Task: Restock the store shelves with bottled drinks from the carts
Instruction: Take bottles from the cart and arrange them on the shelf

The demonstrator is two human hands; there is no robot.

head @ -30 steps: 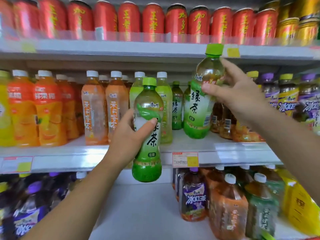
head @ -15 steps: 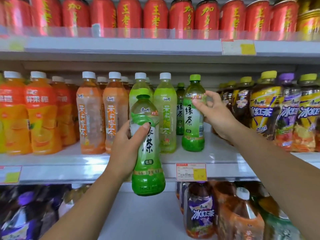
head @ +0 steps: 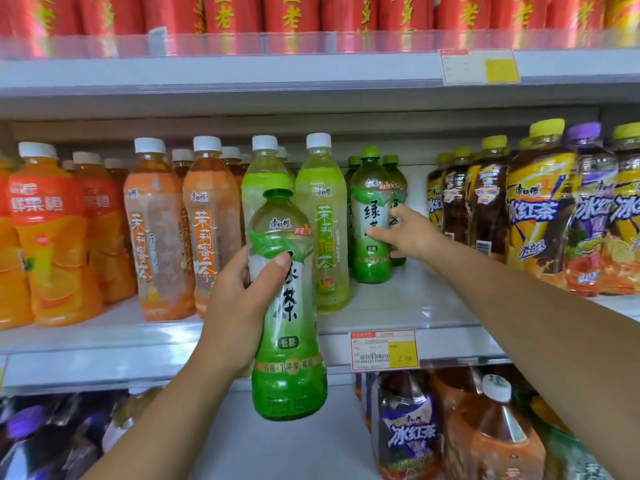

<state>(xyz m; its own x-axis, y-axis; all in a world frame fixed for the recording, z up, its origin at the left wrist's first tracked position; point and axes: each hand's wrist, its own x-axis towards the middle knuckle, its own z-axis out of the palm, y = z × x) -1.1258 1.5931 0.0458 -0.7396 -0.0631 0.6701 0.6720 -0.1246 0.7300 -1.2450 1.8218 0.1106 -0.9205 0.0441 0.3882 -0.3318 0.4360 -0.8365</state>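
Observation:
My left hand grips a green tea bottle upright in front of the middle shelf's edge, level with the price rail. My right hand reaches deep into the middle shelf and holds a second green tea bottle, which stands on the shelf board in front of other green tea bottles. Its thumb lies across the label and its fingers wrap behind the bottle.
Pale green bottles, orange tea bottles and orange juice bottles stand left of the gap. Dark iced tea bottles fill the right. Red cans line the top shelf. Larger bottles sit below. A price tag hangs on the rail.
My right hand has pushed its green tea bottle further back into the shelf, where it now stands. The left hand with its bottle has stayed in front of the shelf edge.

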